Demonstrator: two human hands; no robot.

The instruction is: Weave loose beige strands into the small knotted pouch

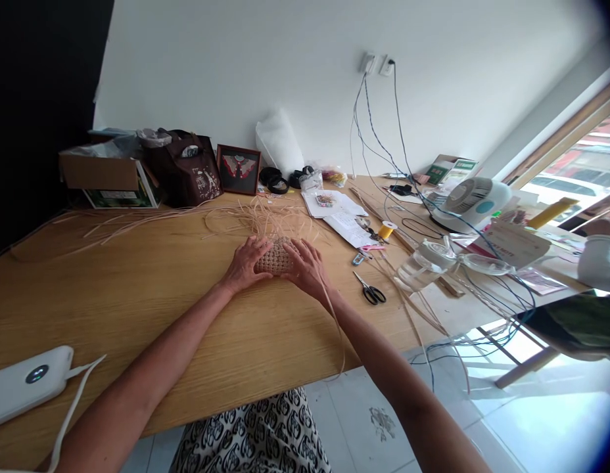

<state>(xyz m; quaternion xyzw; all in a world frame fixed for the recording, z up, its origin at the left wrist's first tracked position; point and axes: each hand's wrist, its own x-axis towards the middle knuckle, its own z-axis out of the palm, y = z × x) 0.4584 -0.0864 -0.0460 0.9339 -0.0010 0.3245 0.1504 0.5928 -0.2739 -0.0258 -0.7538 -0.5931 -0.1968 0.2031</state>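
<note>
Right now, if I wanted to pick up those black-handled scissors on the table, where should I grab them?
Take the scissors by their black finger loops, coming from the near edge of the wooden table. They lie flat with the loops toward that edge and the pointed blades aimed away, so the loops are the nearest and safest part.

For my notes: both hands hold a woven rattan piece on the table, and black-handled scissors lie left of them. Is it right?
No: the black-handled scissors lie right of the left hand and right hand, not left, as the head view shows.
</note>
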